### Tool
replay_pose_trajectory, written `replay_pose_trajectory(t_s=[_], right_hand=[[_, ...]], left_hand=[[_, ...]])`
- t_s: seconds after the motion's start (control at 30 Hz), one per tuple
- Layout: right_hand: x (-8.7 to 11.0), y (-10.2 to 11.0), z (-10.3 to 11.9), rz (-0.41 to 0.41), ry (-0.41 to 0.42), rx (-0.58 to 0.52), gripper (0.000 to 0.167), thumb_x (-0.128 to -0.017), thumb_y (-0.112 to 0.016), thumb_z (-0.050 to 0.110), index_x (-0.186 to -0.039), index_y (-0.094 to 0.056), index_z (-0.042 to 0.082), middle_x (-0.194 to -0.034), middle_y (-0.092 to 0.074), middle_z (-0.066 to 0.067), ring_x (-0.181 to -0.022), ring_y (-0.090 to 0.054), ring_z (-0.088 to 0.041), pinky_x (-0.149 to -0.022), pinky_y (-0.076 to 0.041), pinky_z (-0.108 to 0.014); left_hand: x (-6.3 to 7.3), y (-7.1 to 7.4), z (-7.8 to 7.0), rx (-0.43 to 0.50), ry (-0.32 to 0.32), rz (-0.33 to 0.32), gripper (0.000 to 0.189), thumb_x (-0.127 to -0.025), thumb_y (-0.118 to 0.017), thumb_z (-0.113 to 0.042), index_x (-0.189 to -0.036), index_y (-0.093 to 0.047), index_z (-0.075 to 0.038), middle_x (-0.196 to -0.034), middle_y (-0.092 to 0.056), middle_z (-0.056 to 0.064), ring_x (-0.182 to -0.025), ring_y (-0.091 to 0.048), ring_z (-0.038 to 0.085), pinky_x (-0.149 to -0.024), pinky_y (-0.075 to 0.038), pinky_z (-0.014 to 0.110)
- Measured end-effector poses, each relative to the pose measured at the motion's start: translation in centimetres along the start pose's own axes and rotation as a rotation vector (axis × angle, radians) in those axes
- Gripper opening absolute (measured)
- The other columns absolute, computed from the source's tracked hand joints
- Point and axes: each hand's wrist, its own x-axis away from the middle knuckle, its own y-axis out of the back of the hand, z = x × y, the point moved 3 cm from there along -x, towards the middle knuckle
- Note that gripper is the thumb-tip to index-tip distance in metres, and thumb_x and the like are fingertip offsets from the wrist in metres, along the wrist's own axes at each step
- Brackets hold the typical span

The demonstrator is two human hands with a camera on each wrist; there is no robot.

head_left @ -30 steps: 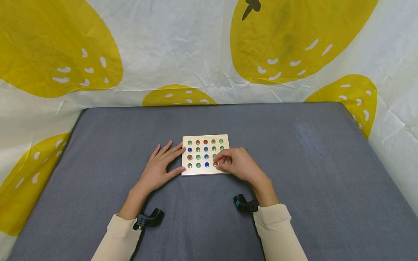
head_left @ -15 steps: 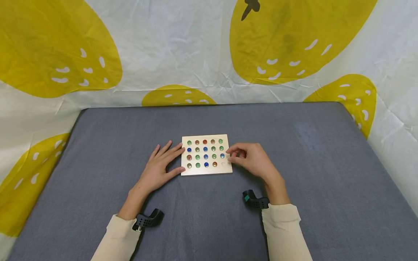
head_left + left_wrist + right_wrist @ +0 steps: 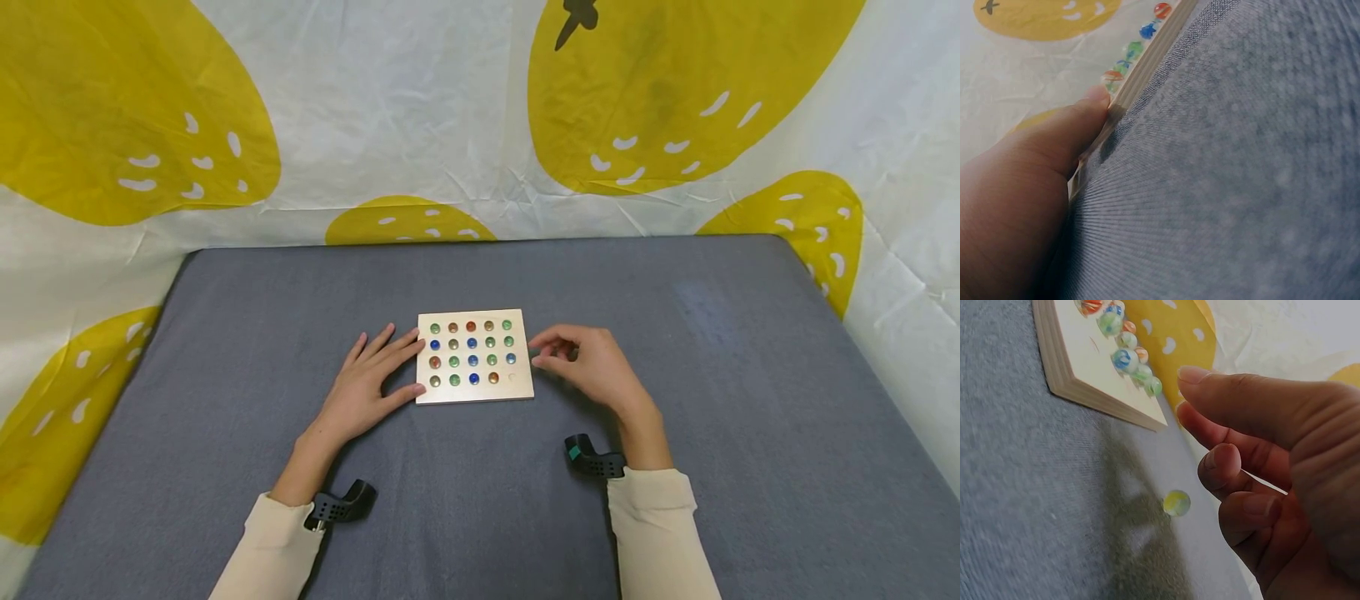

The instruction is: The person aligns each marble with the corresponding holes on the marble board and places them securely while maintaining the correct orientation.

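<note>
A pale wooden board (image 3: 475, 393) lies on the grey cloth, with rows of coloured marbles seated in its hollows. Only the hollow at the near right corner shows no marble. Spread flat, my left hand (image 3: 363, 387) rests against the board's left edge, thumb and fingertips touching it. Just off the right edge is my right hand (image 3: 588, 362), thumb and forefinger close together, the other fingers loosely bent and nothing visible between them. A yellow-green marble (image 3: 1177, 503) shows by those fingers in the right wrist view; from the head view it is hidden.
Grey cloth (image 3: 480, 500) covers the table around the board. A white curtain (image 3: 397, 108) with large yellow fruit shapes hangs behind and at the sides. Each wrist wears a black camera mount, such as the right mount (image 3: 592, 458).
My right hand has left an orange-brown marble in the near row and drawn off to the right, uncovering the board's right side. The left hand keeps its place.
</note>
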Motion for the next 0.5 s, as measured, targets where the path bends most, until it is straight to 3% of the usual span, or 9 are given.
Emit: replay_pose_trajectory(t_s=[0.5], right_hand=[[0.5, 1.5, -1.7, -0.08, -0.016, 0.0, 0.015, -0.084, -0.077, 0.02, -0.098, -0.075, 0.013, -0.078, -0.066, 0.005, -0.068, -0.058, -0.014, -0.057, -0.045, -0.026]], left_hand=[[0.0, -0.1, 0.1, 0.002, -0.001, -0.004, 0.066, -0.088, -0.064, -0.049, -0.145, -0.046, -0.021, -0.15, -0.038, -0.002, -0.143, -0.021, 0.026, -0.114, -0.006, 0.053]])
